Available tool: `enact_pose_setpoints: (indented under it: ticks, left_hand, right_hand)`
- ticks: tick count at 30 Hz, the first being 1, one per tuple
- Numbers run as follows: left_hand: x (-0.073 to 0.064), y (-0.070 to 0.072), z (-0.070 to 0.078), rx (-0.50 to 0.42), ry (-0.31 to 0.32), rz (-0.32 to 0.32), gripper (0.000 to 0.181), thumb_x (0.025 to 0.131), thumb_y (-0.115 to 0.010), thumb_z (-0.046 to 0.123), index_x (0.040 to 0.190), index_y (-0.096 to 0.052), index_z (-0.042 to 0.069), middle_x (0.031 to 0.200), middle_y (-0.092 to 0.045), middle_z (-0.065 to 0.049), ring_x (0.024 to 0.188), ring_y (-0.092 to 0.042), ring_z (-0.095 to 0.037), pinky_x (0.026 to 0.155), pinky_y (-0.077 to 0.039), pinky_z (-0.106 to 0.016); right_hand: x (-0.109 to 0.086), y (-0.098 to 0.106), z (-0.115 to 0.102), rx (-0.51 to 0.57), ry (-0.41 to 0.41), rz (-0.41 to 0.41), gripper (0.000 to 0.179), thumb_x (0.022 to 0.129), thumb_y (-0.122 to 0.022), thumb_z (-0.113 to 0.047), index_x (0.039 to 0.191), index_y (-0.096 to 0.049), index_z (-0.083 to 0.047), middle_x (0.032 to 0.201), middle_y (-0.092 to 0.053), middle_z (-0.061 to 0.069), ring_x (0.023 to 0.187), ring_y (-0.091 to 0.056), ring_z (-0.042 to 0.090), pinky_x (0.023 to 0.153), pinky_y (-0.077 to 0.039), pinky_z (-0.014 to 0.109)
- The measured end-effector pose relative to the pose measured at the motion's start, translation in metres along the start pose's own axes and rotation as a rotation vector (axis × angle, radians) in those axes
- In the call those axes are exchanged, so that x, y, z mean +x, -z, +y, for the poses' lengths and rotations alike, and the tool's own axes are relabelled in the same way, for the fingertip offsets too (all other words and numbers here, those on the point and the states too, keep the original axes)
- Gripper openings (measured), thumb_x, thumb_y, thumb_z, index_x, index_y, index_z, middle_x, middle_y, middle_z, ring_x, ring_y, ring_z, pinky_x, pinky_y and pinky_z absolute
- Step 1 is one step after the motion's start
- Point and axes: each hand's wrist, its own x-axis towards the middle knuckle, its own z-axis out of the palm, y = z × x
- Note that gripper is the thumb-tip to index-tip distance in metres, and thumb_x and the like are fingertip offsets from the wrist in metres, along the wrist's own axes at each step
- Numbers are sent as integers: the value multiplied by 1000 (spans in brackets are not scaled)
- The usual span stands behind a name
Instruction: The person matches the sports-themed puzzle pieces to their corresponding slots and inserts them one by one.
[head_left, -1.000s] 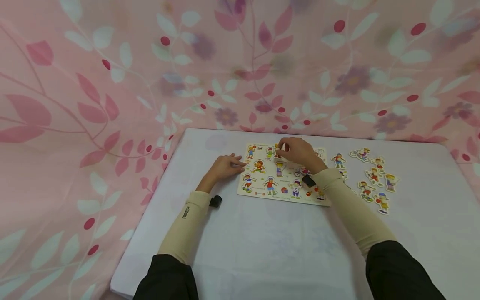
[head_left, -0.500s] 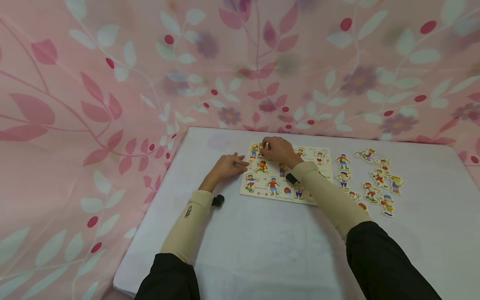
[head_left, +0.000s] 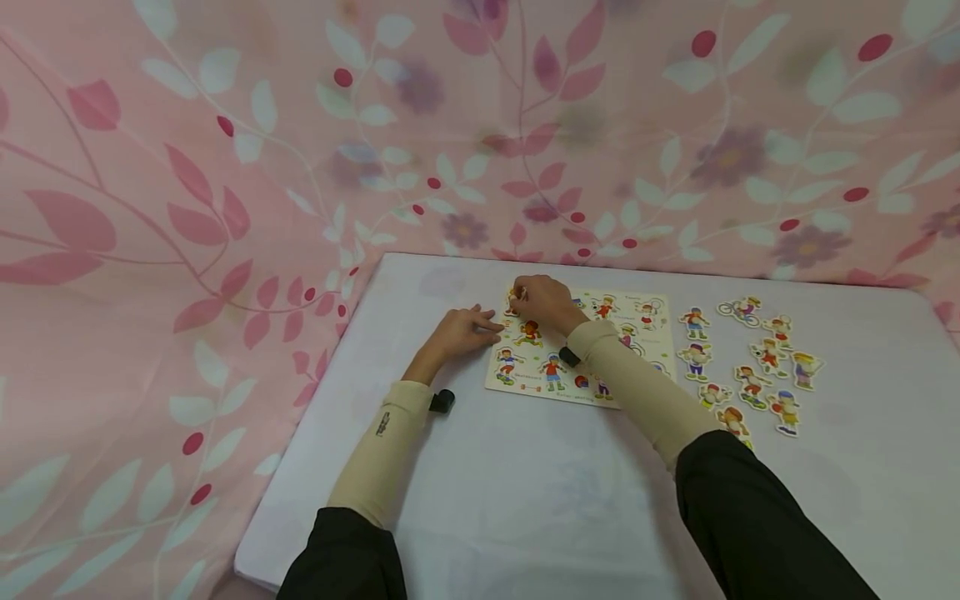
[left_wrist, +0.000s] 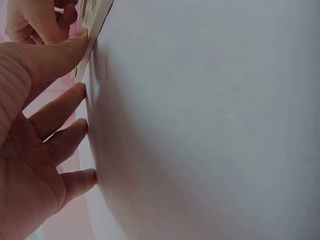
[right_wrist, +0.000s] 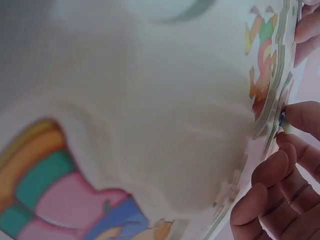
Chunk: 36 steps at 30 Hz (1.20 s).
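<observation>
A pale puzzle board with small figures of children lies on the table. At its far left corner my right hand pinches a small puzzle piece between thumb and fingertip. Most of this piece is hidden by the fingers; a bit of blue shows in the right wrist view. My left hand is at the board's left edge, its thumb touching the side and the other fingers spread on the white cloth. Recessed, layered edges of the board appear close to the right fingers.
Several cut-out child figures lie right of the board, among them a cyclist piece and a piece with a blue cap. White cloth covers the table. A pink floral curtain hangs behind and to the left.
My right hand has moved left across the board, from its upper middle to the far left corner. The left hand has stayed at the left edge. More loose pieces show at the right.
</observation>
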Motion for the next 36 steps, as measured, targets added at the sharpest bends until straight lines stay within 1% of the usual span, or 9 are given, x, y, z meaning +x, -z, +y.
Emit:
enact_pose_setpoints:
  ticks: [6, 10, 15, 20, 25, 27, 32, 34, 36]
  left_hand:
    - [0, -1, 1, -8, 25, -1, 23, 89, -76, 27, 111, -77, 20, 135, -59, -5, 139, -39, -29, 116, -25, -45]
    - [0, -2, 3, -4, 14, 1, 24, 88, -77, 26, 111, -77, 19, 135, -59, -6, 138, -40, -31, 115, -26, -44]
    - [0, -2, 4, 23, 29, -3, 24, 89, -76, 27, 112, -77, 21, 136, -58, -4, 138, -40, -29, 115, -26, -44]
    - [0, 0, 4, 19, 24, 2, 24, 88, -76, 26, 111, -77, 19, 135, -59, -6, 138, -41, -30, 115, -25, -45]
    - [1, 0, 3, 17, 18, -8, 24, 89, -76, 27, 111, -77, 19, 135, -59, -6, 138, -40, -31, 115, -25, -46]
    - [1, 0, 2, 21, 22, -8, 24, 89, -76, 28, 111, -77, 20, 135, -58, -5, 138, -40, -31, 115, -25, -47]
    - [2, -2, -2, 22, 13, 1, 24, 89, -76, 29, 111, -77, 19, 134, -59, -5, 137, -41, -32, 115, -26, -47]
    - [2, -3, -2, 24, 9, 4, 25, 88, -76, 29, 111, -77, 19, 133, -60, -5, 137, -41, -33, 115, -27, -47]
    - [2, -2, -1, 19, 14, 4, 24, 88, -76, 28, 110, -78, 19, 133, -60, -5, 137, -41, -33, 115, -27, -47]
  right_hand:
    - [2, 2, -5, -67, -25, -48, 13, 94, -64, -25, 97, -66, -12, 91, -66, 4, 72, -55, 19, 61, -45, 34]
    - [5, 2, -4, -102, -59, -84, 14, 94, -63, -26, 97, -65, -13, 92, -65, 4, 73, -55, 19, 61, -45, 33]
    - [7, 2, -4, -136, -82, -105, 18, 94, -63, -31, 102, -67, -14, 99, -66, 3, 78, -57, 19, 67, -49, 36]
    - [5, 6, -6, -131, -89, -102, 25, 95, -64, -34, 110, -68, -15, 107, -67, 5, 87, -58, 21, 73, -51, 40]
    - [-5, 19, -11, -120, -69, -70, 32, 96, -64, -35, 120, -67, -14, 112, -68, 6, 93, -61, 22, 78, -51, 42]
    - [-10, 25, -13, -124, -47, -59, 33, 97, -62, -35, 123, -66, -15, 109, -68, 4, 89, -61, 20, 75, -51, 39]
    - [-27, 42, -16, -115, -7, -14, 33, 98, -61, -34, 124, -67, -15, 90, -67, 1, 69, -59, 17, 58, -49, 34]
    - [-35, 49, -16, -112, -6, 9, 32, 98, -60, -34, 123, -68, -16, 86, -66, 0, 65, -57, 17, 54, -46, 33]
    - [-42, 54, -14, -113, -12, 33, 30, 98, -60, -35, 122, -68, -17, 84, -65, -1, 64, -56, 16, 53, -45, 32]
